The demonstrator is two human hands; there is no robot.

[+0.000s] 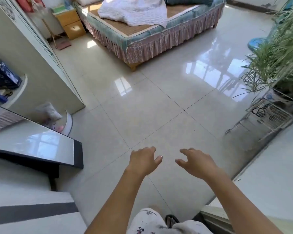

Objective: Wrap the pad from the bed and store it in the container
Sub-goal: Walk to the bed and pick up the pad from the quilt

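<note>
A crumpled white quilted pad (134,10) lies on the bed (150,41) at the far end of the room, over a woven straw mat. A blue-grey pillow (188,0) rests at the bed's back right. My left hand (143,160) and my right hand (196,163) are stretched out low over the tiled floor, far from the bed. Both hands hold nothing and their fingers are spread. No container is clearly in sight.
A wooden nightstand (71,24) stands left of the bed. A tall cabinet (29,65) and a glass-topped black table (41,149) line the left side. Potted plants (281,56) on a metal rack (267,115) fill the right. Glossy floor tiles (150,107) lie between.
</note>
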